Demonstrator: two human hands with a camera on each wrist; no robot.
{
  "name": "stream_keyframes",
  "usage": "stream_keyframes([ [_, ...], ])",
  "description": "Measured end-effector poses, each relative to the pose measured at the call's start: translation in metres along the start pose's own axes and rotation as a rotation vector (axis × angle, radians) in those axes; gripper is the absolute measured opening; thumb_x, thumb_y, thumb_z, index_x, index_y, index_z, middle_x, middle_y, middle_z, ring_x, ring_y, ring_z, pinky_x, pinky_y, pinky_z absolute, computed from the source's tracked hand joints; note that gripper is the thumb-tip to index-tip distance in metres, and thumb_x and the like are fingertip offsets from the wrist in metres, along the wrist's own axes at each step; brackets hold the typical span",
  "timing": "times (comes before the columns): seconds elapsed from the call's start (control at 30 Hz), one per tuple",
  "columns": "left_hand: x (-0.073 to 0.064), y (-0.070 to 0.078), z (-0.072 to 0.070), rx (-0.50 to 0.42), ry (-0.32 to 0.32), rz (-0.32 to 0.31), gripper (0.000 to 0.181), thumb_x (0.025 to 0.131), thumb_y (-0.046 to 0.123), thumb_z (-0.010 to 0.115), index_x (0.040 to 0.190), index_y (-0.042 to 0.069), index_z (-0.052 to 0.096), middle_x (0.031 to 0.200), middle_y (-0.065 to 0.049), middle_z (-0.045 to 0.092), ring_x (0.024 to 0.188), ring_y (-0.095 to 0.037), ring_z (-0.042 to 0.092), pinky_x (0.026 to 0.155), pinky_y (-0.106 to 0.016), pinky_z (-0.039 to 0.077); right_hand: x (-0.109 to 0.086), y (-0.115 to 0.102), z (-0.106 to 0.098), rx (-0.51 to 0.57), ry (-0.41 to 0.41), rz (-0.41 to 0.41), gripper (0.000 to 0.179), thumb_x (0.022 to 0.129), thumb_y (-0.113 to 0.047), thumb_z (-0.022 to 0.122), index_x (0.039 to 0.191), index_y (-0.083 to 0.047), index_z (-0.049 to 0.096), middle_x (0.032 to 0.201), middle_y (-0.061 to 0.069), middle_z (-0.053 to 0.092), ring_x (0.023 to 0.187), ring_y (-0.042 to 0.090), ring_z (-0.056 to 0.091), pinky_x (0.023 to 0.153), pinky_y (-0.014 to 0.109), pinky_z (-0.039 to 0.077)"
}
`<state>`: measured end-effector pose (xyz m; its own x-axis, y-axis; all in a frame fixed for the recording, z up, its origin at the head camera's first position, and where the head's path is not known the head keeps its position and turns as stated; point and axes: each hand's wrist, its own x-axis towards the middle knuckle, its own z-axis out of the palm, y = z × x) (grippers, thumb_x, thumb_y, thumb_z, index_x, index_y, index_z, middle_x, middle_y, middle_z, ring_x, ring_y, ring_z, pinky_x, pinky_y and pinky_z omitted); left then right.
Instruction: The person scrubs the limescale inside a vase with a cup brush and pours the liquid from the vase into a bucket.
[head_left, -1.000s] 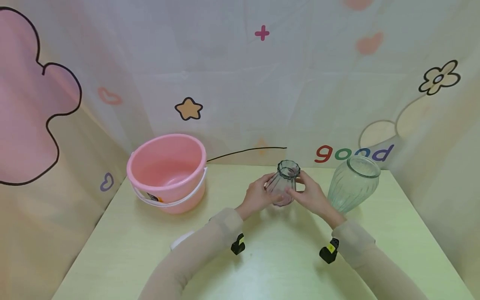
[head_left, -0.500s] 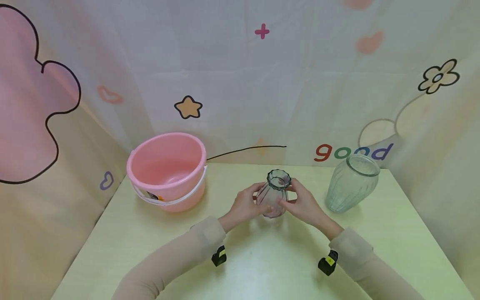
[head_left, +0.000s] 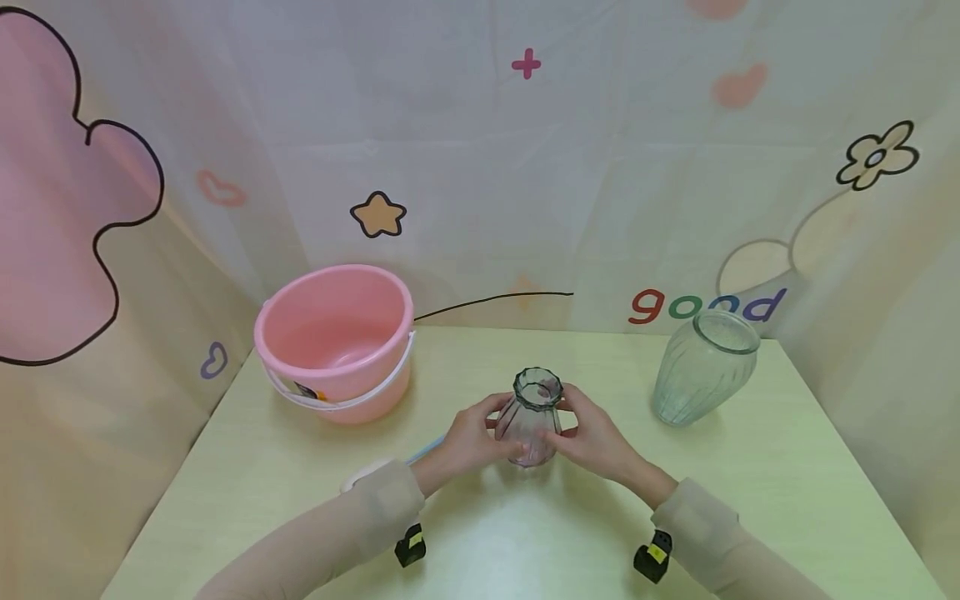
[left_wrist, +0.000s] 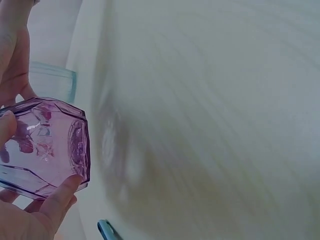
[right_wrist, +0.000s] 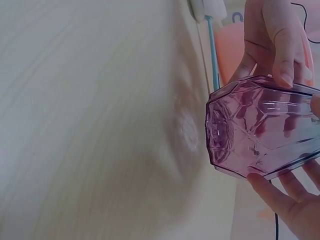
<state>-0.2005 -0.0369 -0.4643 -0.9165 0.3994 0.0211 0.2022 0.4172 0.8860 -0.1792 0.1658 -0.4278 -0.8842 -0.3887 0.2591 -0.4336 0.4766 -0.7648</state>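
Both hands hold a small faceted glass vase [head_left: 531, 437], purple-pink in the body with a dark scalloped rim. It is upright, mouth up, and raised a little over the table. My left hand [head_left: 471, 437] grips it from the left, its fingertips [left_wrist: 75, 180] near the base. From the right, my right hand [head_left: 600, 437] holds the other side, thumb on the front of the glass. Farther right stands a larger pale green glass vase [head_left: 701, 371] with a wide mouth, apart from both hands.
A pink bucket [head_left: 300, 371] with a white handle stands at the back left. Beyond my left forearm lies a thin blue rod [right_wrist: 214, 55] with a white end piece [right_wrist: 215, 9]. A printed curtain [head_left: 480, 167] hangs behind the table [head_left: 795, 467].
Both hands have brought the small vase leftward and nearer to me. More of the blue rod shows by the left forearm. The bucket and green vase stay put.
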Motion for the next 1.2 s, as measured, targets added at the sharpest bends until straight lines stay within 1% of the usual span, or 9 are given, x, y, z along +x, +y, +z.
stream_keyframes([
  [0.13,-0.008,-0.004,0.0,-0.027,-0.01,-0.019,0.071,0.071,0.022,0.078,0.133,0.018,0.045,0.127,-0.004,0.054,0.106,-0.028,0.058,0.079,-0.034,0.051,-0.002,0.023,0.013,-0.007,0.003,-0.013,0.062,0.076,-0.001,0.071,0.13,-0.002,0.04,0.126,0.017,0.05,0.106,0.035,0.055,0.065,0.023,0.053],
  [0.23,-0.014,-0.007,0.0,-0.019,-0.011,-0.024,0.07,0.07,0.022,0.079,0.132,0.017,0.046,0.127,-0.004,0.054,0.105,-0.028,0.059,0.079,-0.034,0.051,-0.005,0.028,0.02,-0.005,-0.004,-0.026,0.062,0.077,-0.005,0.072,0.13,-0.005,0.041,0.125,0.013,0.051,0.105,0.032,0.056,0.064,0.019,0.052],
  [0.37,-0.019,-0.013,0.0,0.003,-0.009,-0.02,0.069,0.07,0.021,0.079,0.131,0.015,0.047,0.128,-0.005,0.054,0.105,-0.029,0.059,0.08,-0.034,0.051,-0.008,0.029,0.026,0.011,-0.012,-0.041,0.062,0.077,-0.006,0.073,0.13,-0.006,0.041,0.125,0.013,0.051,0.105,0.032,0.057,0.063,0.018,0.051],
  [0.63,-0.024,-0.019,0.001,0.024,0.0,-0.006,0.073,0.07,0.019,0.079,0.132,0.008,0.044,0.129,-0.013,0.052,0.106,-0.033,0.059,0.08,-0.036,0.052,-0.011,0.026,0.032,0.009,-0.024,-0.024,0.064,0.076,-0.004,0.072,0.131,-0.005,0.04,0.126,0.013,0.049,0.107,0.033,0.055,0.064,0.019,0.052],
  [0.77,-0.025,-0.021,0.002,0.01,0.012,0.017,0.072,0.069,0.017,0.079,0.131,0.007,0.044,0.129,-0.016,0.051,0.106,-0.035,0.058,0.081,-0.037,0.052,-0.012,0.027,0.034,0.01,-0.019,-0.02,0.063,0.076,-0.002,0.072,0.13,-0.006,0.041,0.125,0.013,0.05,0.108,0.032,0.055,0.066,0.021,0.053],
  [0.9,-0.026,-0.023,0.004,0.007,0.02,0.048,0.071,0.069,0.014,0.08,0.13,0.006,0.045,0.128,-0.019,0.05,0.106,-0.037,0.057,0.082,-0.037,0.051,-0.013,0.028,0.035,0.015,-0.014,-0.041,0.062,0.075,0.0,0.072,0.128,-0.006,0.042,0.123,0.012,0.051,0.108,0.032,0.054,0.066,0.023,0.053],
  [1.03,-0.026,-0.023,0.004,0.003,0.016,0.058,0.071,0.07,0.015,0.079,0.131,0.006,0.043,0.13,-0.019,0.049,0.108,-0.038,0.056,0.082,-0.037,0.051,-0.013,0.028,0.036,0.015,-0.008,-0.048,0.062,0.075,0.0,0.072,0.128,-0.006,0.042,0.123,0.012,0.05,0.108,0.031,0.054,0.066,0.024,0.053],
  [1.2,-0.027,-0.023,0.005,0.008,0.01,0.054,0.073,0.072,0.016,0.078,0.133,0.006,0.041,0.132,-0.018,0.047,0.11,-0.038,0.055,0.081,-0.034,0.052,-0.013,0.027,0.037,-0.008,-0.001,-0.039,0.063,0.075,-0.003,0.072,0.129,-0.006,0.041,0.123,0.011,0.049,0.109,0.029,0.053,0.067,0.022,0.053],
])
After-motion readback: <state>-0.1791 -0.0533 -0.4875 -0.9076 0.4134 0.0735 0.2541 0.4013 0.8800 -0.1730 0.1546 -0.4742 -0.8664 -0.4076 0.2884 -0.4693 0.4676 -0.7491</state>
